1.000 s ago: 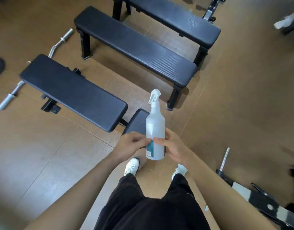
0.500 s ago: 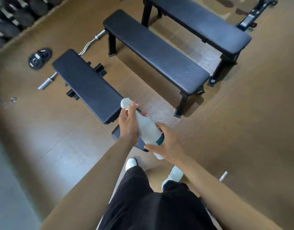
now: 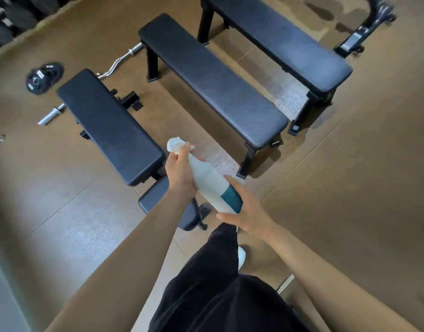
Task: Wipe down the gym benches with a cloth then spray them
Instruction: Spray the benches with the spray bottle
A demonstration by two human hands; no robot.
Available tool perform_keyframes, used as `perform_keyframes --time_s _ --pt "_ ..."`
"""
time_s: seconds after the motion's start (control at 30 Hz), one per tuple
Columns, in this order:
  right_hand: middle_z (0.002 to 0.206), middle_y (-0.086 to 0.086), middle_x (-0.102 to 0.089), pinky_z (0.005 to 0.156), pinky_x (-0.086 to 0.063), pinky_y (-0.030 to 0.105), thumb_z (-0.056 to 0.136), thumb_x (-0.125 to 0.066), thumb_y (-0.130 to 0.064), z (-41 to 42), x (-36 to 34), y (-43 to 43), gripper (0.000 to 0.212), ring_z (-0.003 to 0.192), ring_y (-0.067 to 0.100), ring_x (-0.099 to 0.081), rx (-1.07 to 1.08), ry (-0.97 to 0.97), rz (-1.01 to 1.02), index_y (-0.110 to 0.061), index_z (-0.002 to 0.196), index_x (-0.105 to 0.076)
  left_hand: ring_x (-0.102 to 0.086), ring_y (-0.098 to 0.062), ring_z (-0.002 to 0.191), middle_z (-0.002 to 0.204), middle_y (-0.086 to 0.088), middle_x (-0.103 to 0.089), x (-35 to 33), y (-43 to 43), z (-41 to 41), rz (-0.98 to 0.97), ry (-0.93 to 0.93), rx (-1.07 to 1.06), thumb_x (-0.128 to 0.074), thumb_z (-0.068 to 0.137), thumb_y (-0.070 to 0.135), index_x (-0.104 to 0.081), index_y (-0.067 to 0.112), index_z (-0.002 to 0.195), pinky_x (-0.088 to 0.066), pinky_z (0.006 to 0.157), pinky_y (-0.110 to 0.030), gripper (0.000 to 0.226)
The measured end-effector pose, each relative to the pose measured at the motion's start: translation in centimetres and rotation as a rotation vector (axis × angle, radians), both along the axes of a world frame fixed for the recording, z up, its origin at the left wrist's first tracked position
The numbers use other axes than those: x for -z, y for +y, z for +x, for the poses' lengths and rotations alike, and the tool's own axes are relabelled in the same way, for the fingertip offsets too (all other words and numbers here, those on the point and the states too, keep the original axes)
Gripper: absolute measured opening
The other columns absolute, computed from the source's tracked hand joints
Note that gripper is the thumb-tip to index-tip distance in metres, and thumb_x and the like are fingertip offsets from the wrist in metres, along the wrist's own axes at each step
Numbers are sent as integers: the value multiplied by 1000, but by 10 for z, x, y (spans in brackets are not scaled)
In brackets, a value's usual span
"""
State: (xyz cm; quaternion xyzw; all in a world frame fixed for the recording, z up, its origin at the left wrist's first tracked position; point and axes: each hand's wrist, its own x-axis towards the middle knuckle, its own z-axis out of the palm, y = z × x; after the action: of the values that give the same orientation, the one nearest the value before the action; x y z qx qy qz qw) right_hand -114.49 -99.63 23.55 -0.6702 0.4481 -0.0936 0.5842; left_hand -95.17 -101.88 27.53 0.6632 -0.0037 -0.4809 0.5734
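A white spray bottle with a teal label lies tilted between my hands, nozzle pointing up-left. My left hand grips its neck, fingers by the trigger head. My right hand cups the bottle's base from below. Just beyond the nozzle is the near black bench, with its small seat pad under my left forearm. A second black bench stands in the middle and a third bench at the back right. No cloth is in view.
A curl bar lies on the brown floor behind the near bench, with weight plates at the left. Dumbbells line the top left corner. Black equipment stands top right. My legs and a white shoe are below.
The bottle went from upright to tilted up-left. My left hand slid from the body up to the neck and trigger; my right hand moved under the base. The view shifted closer to the benches.
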Motion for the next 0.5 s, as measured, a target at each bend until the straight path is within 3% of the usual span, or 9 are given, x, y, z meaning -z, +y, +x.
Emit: perform_keyframes --time_s 0.07,0.13,0.2,0.27,0.4,0.5 --pt "128 -37 -41 92 -44 3 80 -83 -32 -6 0 -29 85 121 -21 -38 -11 30 12 -49 144 -29 -69 -17 67 75 -4 -67 5 -26 -4 -7 10 -5 -67 93 31 -66 13 105 -60 68 -38 21" --pt "131 -37 -38 90 -38 -1 81 -83 -33 -9 -1 -61 85 119 -24 -37 -33 62 10 -46 145 -28 -70 -16 71 71 3 -70 11 -54 -7 -23 -2 -3 -71 90 30 -66 14 107 -60 70 -38 23" --pt "139 -31 -41 99 -37 8 80 -83 -35 -9 -1 -92 89 125 -14 -39 -40 94 -4 -43 149 -28 -71 -20 77 75 3 -72 18 -84 -7 -25 -10 -14 -77 83 30 -68 20 99 -61 78 -43 22" --pt "149 -21 -40 108 -38 22 79 -83 -38 -9 -2 -122 94 133 -3 -38 -43 131 -24 -39 154 -27 -71 -20 73 75 -2 -72 24 -112 -7 -4 -2 -30 -79 82 27 -67 15 99 -61 73 -39 24" --pt "143 -23 -43 106 -42 24 78 -84 -36 -8 -8 -182 93 131 -1 -42 -63 156 -44 -46 152 -28 -68 -14 58 61 1 -70 24 -164 -3 49 58 -107 -73 87 14 -63 5 107 -56 55 -26 24" --pt "135 -31 -43 106 -45 26 77 -85 -38 -6 -9 -217 92 130 0 -43 -88 161 -12 -49 150 -29 -71 -12 65 73 0 -73 26 -192 -3 39 -8 -143 -76 84 15 -65 7 111 -59 60 -28 29"
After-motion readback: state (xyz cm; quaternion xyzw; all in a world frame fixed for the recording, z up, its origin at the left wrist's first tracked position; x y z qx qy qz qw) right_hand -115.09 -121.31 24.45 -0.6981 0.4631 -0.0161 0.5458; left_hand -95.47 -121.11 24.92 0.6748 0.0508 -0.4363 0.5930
